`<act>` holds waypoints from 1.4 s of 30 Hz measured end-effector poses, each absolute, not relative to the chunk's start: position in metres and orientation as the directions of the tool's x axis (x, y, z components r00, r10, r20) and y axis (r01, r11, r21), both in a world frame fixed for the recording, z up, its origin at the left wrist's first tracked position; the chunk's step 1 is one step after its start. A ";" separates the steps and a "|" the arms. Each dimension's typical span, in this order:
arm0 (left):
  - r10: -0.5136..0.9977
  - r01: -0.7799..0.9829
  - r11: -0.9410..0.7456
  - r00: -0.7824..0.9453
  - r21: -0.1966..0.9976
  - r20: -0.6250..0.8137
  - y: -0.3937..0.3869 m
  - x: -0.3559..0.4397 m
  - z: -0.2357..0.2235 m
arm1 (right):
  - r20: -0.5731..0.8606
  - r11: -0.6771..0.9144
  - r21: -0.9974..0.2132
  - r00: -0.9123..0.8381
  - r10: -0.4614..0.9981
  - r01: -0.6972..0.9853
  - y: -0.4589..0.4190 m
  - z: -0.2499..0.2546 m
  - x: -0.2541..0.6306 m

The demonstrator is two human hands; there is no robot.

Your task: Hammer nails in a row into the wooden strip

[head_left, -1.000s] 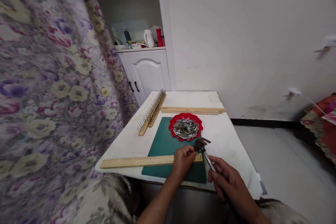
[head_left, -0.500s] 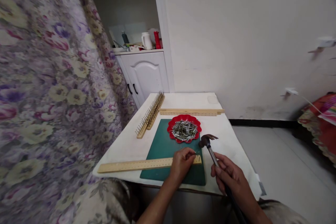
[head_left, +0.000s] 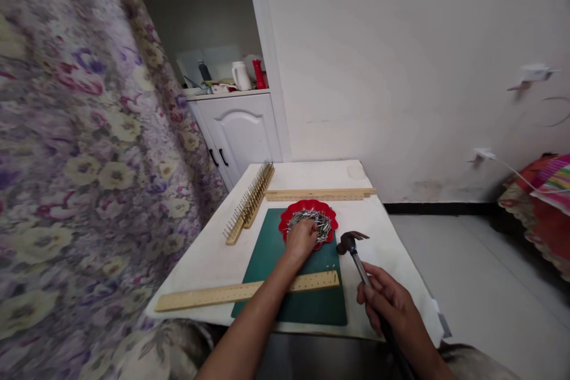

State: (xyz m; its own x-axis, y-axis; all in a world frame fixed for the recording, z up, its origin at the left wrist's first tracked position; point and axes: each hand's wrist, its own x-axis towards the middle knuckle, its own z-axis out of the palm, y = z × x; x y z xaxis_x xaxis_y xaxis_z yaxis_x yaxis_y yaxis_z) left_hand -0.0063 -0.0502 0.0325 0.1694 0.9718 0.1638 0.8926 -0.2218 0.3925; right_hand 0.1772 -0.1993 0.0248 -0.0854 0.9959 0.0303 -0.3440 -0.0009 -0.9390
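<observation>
My left hand (head_left: 303,238) reaches into a red scalloped bowl (head_left: 299,206) heaped with loose metal nails (head_left: 324,225). Its fingers are curled down among the nails, and what they pinch is hidden. My right hand (head_left: 387,297) grips a claw hammer (head_left: 354,243) by its handle, head up, right of the green mat (head_left: 262,243). Under my left forearm lies a long wooden strip (head_left: 209,295) with rows of small holes, partly on the mat. A few nails (head_left: 333,273) stand upright at its right end.
Wooden strips (head_left: 249,199) bristling with upright nails lie at the table's left back. More drilled strips (head_left: 320,195) rest across the back. The white-covered table (head_left: 214,267) stands by a wall, a floral curtain (head_left: 98,160) and a white cabinet (head_left: 243,130).
My left hand has moved from the strip's right end forward into the bowl, uncovering upright nails there. My right hand still holds the hammer in nearly the same place. The view has shifted slightly.
</observation>
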 end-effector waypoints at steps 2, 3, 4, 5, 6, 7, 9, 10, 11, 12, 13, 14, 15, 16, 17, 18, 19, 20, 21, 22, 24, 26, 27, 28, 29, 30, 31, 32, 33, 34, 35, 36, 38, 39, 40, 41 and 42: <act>0.979 0.918 -0.194 0.159 0.347 0.124 -0.038 -0.001 0.030 | 0.035 0.001 -0.940 -0.094 0.995 -0.342 -0.199 0.025 0.177; 0.982 0.922 -0.183 0.154 0.340 0.112 -0.034 0.000 0.028 | 0.035 0.000 -0.941 -0.098 0.995 -0.340 -0.199 0.025 0.177; 0.984 0.929 -0.174 0.149 0.327 0.099 -0.031 0.001 0.026 | 0.035 0.000 -0.941 -0.099 0.994 -0.338 -0.199 0.026 0.177; 0.985 0.934 -0.167 0.147 0.315 0.087 -0.028 0.001 0.025 | 0.035 -0.001 -0.942 -0.100 0.994 -0.336 -0.199 0.026 0.177; 0.986 0.938 -0.165 0.148 0.305 0.079 -0.027 0.000 0.023 | 0.037 0.001 -0.943 -0.100 0.994 -0.333 -0.199 0.027 0.178; 0.986 0.940 -0.168 0.152 0.296 0.074 -0.026 0.000 0.022 | 0.039 0.004 -0.944 -0.099 0.994 -0.329 -0.199 0.028 0.178; 0.982 0.939 -0.190 0.175 0.285 0.077 -0.026 -0.003 0.021 | 0.042 0.008 -0.949 -0.100 0.994 -0.317 -0.200 0.030 0.179; 0.978 0.936 -0.208 0.192 0.283 0.084 -0.027 -0.004 0.020 | 0.042 0.008 -0.950 -0.104 0.994 -0.312 -0.200 0.030 0.179; 0.973 0.932 -0.228 0.210 0.282 0.095 -0.028 -0.005 0.020 | 0.042 0.007 -0.951 -0.107 0.993 -0.308 -0.201 0.030 0.179; 0.968 0.926 -0.249 0.227 0.283 0.108 -0.029 -0.006 0.019 | 0.041 0.006 -0.953 -0.111 0.993 -0.304 -0.201 0.030 0.180; 0.962 0.920 -0.269 0.243 0.285 0.124 -0.030 -0.008 0.018 | 0.043 0.006 -0.953 -0.115 0.992 -0.303 -0.201 0.030 0.180; 0.956 0.914 -0.288 0.257 0.286 0.140 -0.032 -0.009 0.018 | 0.044 0.007 -0.954 -0.116 0.992 -0.299 -0.201 0.030 0.180; 0.949 0.905 -0.308 0.270 0.292 0.163 -0.033 -0.010 0.017 | 0.045 0.009 -0.956 -0.117 0.992 -0.293 -0.201 0.029 0.180; 0.941 0.895 -0.328 0.281 0.303 0.189 -0.035 -0.012 0.016 | 0.047 0.011 -0.957 -0.116 0.992 -0.289 -0.201 0.029 0.180; 0.933 0.884 -0.346 0.289 0.315 0.215 -0.036 -0.013 0.015 | 0.048 0.014 -0.959 -0.113 0.992 -0.284 -0.200 0.028 0.180; 0.926 0.873 -0.361 0.293 0.327 0.238 -0.036 -0.014 0.014 | 0.051 0.018 -0.960 -0.112 0.992 -0.280 -0.200 0.027 0.180; 0.921 0.865 -0.370 0.295 0.338 0.255 -0.037 -0.015 0.013 | 0.054 0.022 -0.961 -0.110 0.992 -0.277 -0.199 0.026 0.180; 0.919 0.860 -0.374 0.293 0.347 0.263 -0.037 -0.015 0.012 | 0.059 0.027 -0.961 -0.110 0.992 -0.274 -0.199 0.024 0.179; 0.920 0.859 -0.372 0.290 0.353 0.262 -0.036 -0.016 0.011 | 0.063 0.030 -0.961 -0.110 0.992 -0.275 -0.198 0.023 0.179; 0.923 0.860 -0.366 0.287 0.355 0.255 -0.036 -0.016 0.011 | 0.066 0.033 -0.961 -0.110 0.992 -0.276 -0.198 0.022 0.179; 0.928 0.863 -0.356 0.281 0.359 0.245 -0.033 -0.015 0.011 | 0.069 0.035 -0.959 -0.112 0.991 -0.281 -0.198 0.022 0.179; 0.933 0.866 -0.346 0.276 0.361 0.232 -0.030 -0.013 0.012 | 0.066 0.032 -0.959 -0.112 0.992 -0.281 -0.198 0.021 0.179; 0.936 0.869 -0.339 0.273 0.360 0.222 -0.028 -0.011 0.013 | 0.063 0.030 -0.960 -0.110 0.992 -0.279 -0.198 0.022 0.179; 0.940 0.873 -0.330 0.270 0.359 0.209 -0.026 -0.009 0.013 | 0.061 0.029 -0.960 -0.109 0.992 -0.277 -0.197 0.022 0.180; 0.944 0.877 -0.320 0.266 0.358 0.195 -0.024 -0.007 0.013 | 0.058 0.026 -0.961 -0.109 0.992 -0.277 -0.197 0.022 0.180; 0.948 0.881 -0.310 0.261 0.357 0.180 -0.022 -0.005 0.014 | 0.057 0.024 -0.960 -0.110 0.992 -0.278 -0.197 0.022 0.180; 0.952 0.884 -0.301 0.257 0.357 0.166 -0.020 -0.002 0.014 | 0.056 0.023 -0.960 -0.111 0.992 -0.281 -0.197 0.022 0.180; 0.954 0.886 -0.295 0.255 0.357 0.155 -0.019 0.000 0.014 | 0.056 0.023 -0.959 -0.110 0.992 -0.283 -0.196 0.022 0.180; 0.955 0.885 -0.294 0.257 0.360 0.148 -0.018 0.001 0.015 | 0.056 0.023 -0.958 -0.107 0.993 -0.285 -0.196 0.023 0.180; 0.954 0.882 -0.298 0.262 0.365 0.145 -0.017 0.002 0.015 | 0.054 0.022 -0.958 -0.103 0.993 -0.286 -0.196 0.024 0.180; 0.952 0.876 -0.306 0.270 0.372 0.147 -0.018 0.003 0.016 | 0.052 0.021 -0.958 -0.098 0.994 -0.288 -0.196 0.025 0.180; 0.948 0.868 -0.318 0.279 0.382 0.155 -0.019 0.003 0.017 | 0.048 0.019 -0.957 -0.094 0.994 -0.288 -0.197 0.026 0.180; 0.936 0.843 -0.351 0.299 0.407 0.187 -0.023 0.001 0.019 | 0.039 0.013 -0.957 -0.085 0.996 -0.289 -0.198 0.029 0.181; 0.930 0.830 -0.366 0.304 0.420 0.208 -0.026 -0.001 0.020 | 0.035 0.010 -0.957 -0.081 0.996 -0.290 -0.198 0.029 0.181; 0.923 0.820 -0.380 0.308 0.428 0.229 -0.029 -0.003 0.021 | 0.034 0.010 -0.957 -0.077 0.996 -0.290 -0.198 0.030 0.182; 0.919 0.809 -0.388 0.302 0.441 0.255 -0.032 -0.005 0.021 | 0.034 0.011 -0.957 -0.075 0.997 -0.291 -0.198 0.029 0.182; 0.917 0.794 -0.387 0.280 0.469 0.283 -0.035 -0.008 0.021 | 0.037 0.014 -0.957 -0.074 0.997 -0.291 -0.198 0.028 0.182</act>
State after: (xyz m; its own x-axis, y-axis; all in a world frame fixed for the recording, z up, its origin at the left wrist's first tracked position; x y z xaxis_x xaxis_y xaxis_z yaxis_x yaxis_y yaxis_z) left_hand -0.0078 -0.0352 0.0209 0.2801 0.9174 0.2828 0.7940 -0.3869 0.4688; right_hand 0.1825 -0.1983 0.0278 -0.0736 0.9966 0.0367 -0.2912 0.0137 -0.9566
